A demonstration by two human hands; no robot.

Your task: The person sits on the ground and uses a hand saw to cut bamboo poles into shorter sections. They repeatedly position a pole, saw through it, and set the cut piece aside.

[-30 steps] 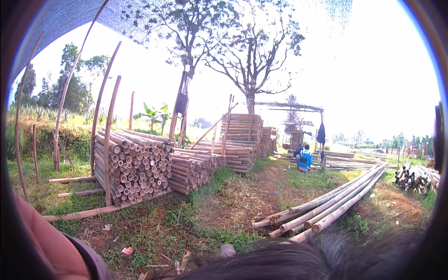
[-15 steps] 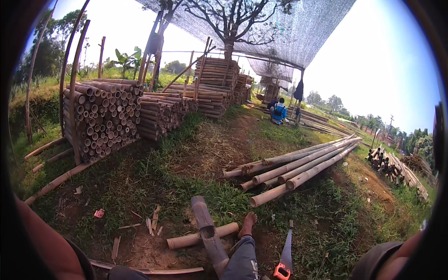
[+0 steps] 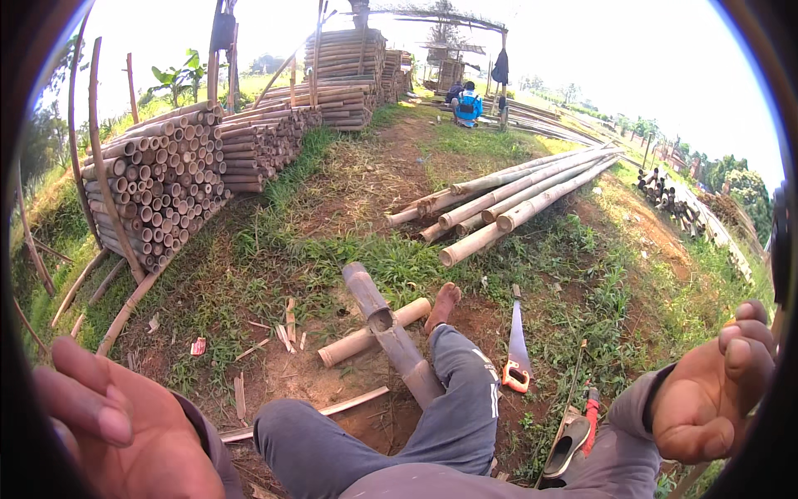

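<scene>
At the lower left my left hand (image 3: 137,424) is raised palm up, its fingers apart and nothing in it. My right hand (image 3: 706,399) is up at the right edge, fingers loosely bent, thumb apart, with nothing visible in it. Between my legs and the grass, a notched dark bamboo piece (image 3: 364,291) lies across a shorter pale bamboo piece (image 3: 345,346), near my bare foot. A handsaw (image 3: 517,333) with an orange handle lies right of my leg. Closer to my right arm are a dark shoe (image 3: 568,445) and a red-handled tool (image 3: 591,416).
Long bamboo poles (image 3: 532,198) lie ahead. A large bamboo stack (image 3: 162,179) stands at left, more stacks (image 3: 345,66) behind. A person in blue (image 3: 468,106) crouches far off. More poles (image 3: 690,208) lie at right. Bamboo splinters (image 3: 287,333) and a long strip (image 3: 353,402) litter the soil.
Both my hands have come up into view at either side. The view has tilted downward, showing more of my legs, the shoe and the red-handled tool. The saw lies on the ground in both.
</scene>
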